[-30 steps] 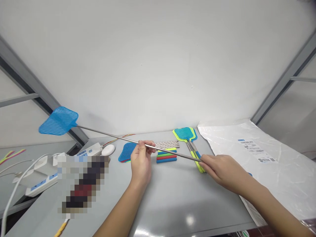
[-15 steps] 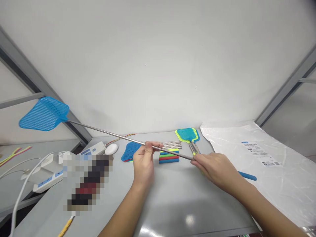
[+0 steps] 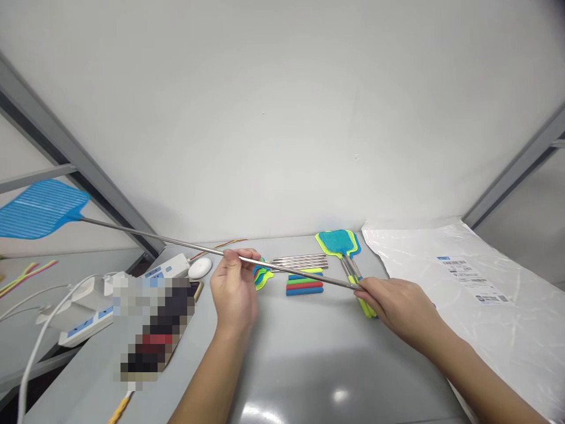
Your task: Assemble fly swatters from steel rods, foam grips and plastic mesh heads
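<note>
A blue fly swatter (image 3: pixel 46 209) with a telescopic metal rod is held aloft across the view, its head at the far left and partly cut off by the edge. My left hand (image 3: pixel 233 297) is closed around the rod between thumb and fingers. At the rod's other end my right hand (image 3: pixel 404 309) is closed on the swatter's handle, which it mostly hides. Behind the rod lie loose swatter heads (image 3: pixel 263 278), partly covered by my left hand, a row of metal rods (image 3: pixel 304 259) and several coloured handle grips (image 3: pixel 304 284). Assembled swatters (image 3: pixel 339 242) lie stacked near my right hand.
A white plastic mailing bag (image 3: pixel 415 253) with labels covers the right of the grey table (image 3: pixel 300 359). At left are power strips (image 3: pixel 88 323), a white round object (image 3: pixel 200 268), and a pixelated phone (image 3: pixel 161 330) with a cable. A pale wall stands behind.
My left hand has moved left with the swatter head, while my right hand shifted slightly right. The rod between head and handle looks longer. More loose swatter heads show right of my left hand.
</note>
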Demonstrator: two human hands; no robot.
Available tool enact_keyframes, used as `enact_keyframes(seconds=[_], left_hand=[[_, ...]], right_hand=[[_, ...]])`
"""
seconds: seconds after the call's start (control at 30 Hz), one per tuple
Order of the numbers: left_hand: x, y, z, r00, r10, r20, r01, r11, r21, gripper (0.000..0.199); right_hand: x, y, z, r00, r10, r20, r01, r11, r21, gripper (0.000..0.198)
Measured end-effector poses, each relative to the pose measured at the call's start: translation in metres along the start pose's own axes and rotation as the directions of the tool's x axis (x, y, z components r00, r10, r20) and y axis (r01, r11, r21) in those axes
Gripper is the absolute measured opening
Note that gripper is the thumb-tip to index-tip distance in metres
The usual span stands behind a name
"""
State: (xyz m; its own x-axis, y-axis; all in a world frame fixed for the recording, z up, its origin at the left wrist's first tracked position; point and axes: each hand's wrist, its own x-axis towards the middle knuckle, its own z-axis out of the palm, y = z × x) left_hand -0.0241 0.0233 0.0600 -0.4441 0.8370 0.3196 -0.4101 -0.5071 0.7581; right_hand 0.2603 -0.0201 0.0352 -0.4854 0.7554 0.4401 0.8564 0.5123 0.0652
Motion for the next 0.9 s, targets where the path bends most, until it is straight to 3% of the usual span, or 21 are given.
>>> enact_keyframes(seconds=[0.17,0.33,0.57,0.9], left_hand=[[0.011,0.000,-0.008,0.996,0.039,-0.077,-0.042,0.998,-0.046,0.032],[0.009,-0.007,-0.005,0.999,-0.018,-0.034,0.016,0.999,-0.040,0.032],[0.006,-0.010,-0.004,0.988,-0.126,0.091,0.123,0.992,0.040,0.032],[0.009,-0.013,-0.011,0.967,-0.211,0.145,0.203,0.977,0.068,0.027]], right_hand=[[-0.007,0.012,0.007,1.000,-0.010,0.025,0.010,1.000,0.021,0.028],[-0.006,0.013,0.006,0.997,0.047,-0.059,-0.045,0.999,0.025,0.023],[-0.009,0.014,0.000,0.985,0.155,-0.078,-0.135,0.967,0.215,0.019],[-0.015,0.008,0.020,0.957,0.227,-0.182,-0.157,0.931,0.330,0.022]])
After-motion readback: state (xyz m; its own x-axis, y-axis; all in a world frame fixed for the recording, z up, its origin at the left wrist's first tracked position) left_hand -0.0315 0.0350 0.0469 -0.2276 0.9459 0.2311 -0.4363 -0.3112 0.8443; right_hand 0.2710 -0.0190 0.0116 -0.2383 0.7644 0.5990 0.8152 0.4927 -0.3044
